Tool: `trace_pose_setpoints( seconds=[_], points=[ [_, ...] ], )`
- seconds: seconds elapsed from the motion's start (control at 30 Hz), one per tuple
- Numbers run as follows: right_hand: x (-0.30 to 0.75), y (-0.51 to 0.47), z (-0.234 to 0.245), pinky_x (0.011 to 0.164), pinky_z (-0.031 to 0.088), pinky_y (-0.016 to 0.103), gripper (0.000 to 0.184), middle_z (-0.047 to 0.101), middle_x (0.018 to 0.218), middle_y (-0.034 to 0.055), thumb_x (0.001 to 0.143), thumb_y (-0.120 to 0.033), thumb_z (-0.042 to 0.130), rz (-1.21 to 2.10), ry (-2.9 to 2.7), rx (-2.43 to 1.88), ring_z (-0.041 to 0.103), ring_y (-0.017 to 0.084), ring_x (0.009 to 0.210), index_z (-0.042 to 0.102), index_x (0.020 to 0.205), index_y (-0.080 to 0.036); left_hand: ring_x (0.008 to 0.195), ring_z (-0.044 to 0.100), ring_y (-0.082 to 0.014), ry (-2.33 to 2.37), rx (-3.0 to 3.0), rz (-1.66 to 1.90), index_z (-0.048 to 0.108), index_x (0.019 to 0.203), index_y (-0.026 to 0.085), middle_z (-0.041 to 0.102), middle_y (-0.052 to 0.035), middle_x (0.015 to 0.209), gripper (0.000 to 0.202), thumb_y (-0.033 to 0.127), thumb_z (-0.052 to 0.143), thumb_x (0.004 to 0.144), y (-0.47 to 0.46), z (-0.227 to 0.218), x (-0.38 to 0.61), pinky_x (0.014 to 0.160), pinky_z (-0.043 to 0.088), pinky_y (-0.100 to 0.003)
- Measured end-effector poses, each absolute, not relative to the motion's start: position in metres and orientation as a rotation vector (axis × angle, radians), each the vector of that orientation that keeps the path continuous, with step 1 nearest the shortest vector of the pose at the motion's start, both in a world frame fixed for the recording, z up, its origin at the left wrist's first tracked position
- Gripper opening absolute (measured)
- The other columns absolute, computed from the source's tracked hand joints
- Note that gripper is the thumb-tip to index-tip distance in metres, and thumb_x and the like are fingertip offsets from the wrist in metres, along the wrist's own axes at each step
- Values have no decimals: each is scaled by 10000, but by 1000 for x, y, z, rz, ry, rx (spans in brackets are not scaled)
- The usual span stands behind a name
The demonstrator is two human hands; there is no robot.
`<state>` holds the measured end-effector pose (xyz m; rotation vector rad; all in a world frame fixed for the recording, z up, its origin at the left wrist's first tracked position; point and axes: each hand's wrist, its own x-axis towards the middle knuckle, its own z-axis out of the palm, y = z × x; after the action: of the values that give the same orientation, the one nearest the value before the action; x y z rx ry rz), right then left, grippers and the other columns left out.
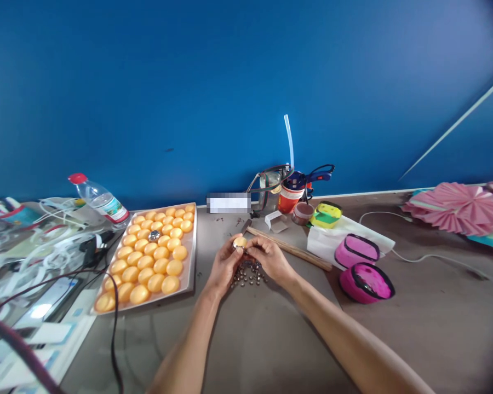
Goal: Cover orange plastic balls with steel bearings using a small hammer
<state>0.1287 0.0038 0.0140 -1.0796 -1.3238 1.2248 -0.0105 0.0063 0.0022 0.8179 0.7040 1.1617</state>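
My left hand (225, 264) is closed round a small orange ball (240, 242) with shiny silver pieces along its lower edge. My right hand (270, 257) meets it from the other side, thumb and fingertips pinched together at the ball's edge; whatever sits between those fingertips is too small to make out. Under both hands lies a loose scatter of small shiny metallic beads (250, 273). On the left, a shallow white tray (193, 241) holds rows of similar orange balls (150, 249), and among them sits one silver-studded piece (154, 236).
Behind my right hand lies a wooden-handled hammer (290, 249). Pink round containers (365, 282), a yellow one (326, 213) and a red cup (290, 200) stand right of it. A bottle (104, 202), cables and a phone (55, 298) crowd the left. A blue wall rises behind.
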Motion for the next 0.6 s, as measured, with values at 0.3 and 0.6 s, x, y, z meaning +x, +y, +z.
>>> trace_pose_setpoints(
  seconds=[0.3, 0.6],
  points=[
    [126, 0, 17, 529, 378, 238, 81, 508, 545, -51, 727, -258, 538, 1234, -1252, -1135, 485, 114, 513, 492, 730, -192, 759, 604, -183, 907, 1028, 1168, 567, 1151, 197, 644, -40, 896, 503, 385, 678, 698, 2, 3, -9, 729, 476, -311],
    [124, 3, 8, 484, 334, 230, 108, 478, 499, -58, 711, -254, 560, 1212, -1231, -1172, 444, 108, 467, 469, 686, -201, 891, 577, -190, 992, 1180, 1162, 563, 1141, 197, 630, -39, 989, 463, 369, 662, 723, 0, 5, -10, 796, 453, -288]
  ],
)
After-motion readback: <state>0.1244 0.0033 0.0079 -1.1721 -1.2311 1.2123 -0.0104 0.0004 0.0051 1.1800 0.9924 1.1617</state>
